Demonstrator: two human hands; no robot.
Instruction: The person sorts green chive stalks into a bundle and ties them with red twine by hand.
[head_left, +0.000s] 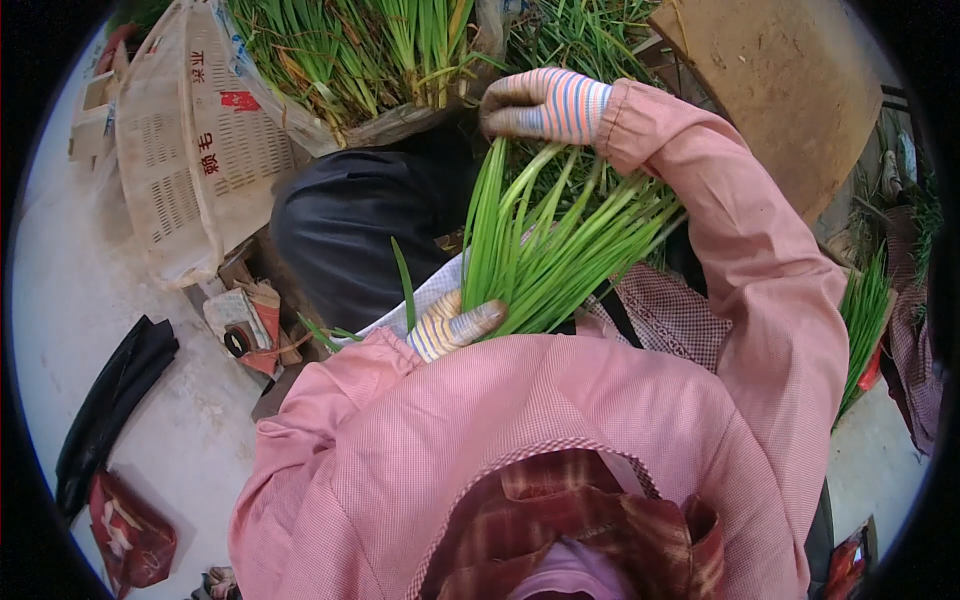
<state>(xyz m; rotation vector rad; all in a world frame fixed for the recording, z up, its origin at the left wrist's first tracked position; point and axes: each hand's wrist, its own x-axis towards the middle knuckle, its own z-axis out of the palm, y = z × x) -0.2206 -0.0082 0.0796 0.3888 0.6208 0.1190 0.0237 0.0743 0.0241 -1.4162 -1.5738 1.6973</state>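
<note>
Step in hand, as judged: sorting a bunch of green stalks at frame centre. Left hand clamps the bunch's lower end, fingers pressed together. Right hand, upper centre, pinches the tips. The next pull calls for a firm base grip.

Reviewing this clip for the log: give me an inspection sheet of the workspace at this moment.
Surface: pale concrete floor, no table seen.
Job's things: bunch of green stalks, fanned upward.
Clutter: white perforated crate on its side, black bag, red bag, brown board.
Grippers: left hand, striped glove, grips the bunch's base; right hand, gloved, holds its tips.
Cables: nothing seen.
Surroundings: more greens heaped ahead and at right.
</note>
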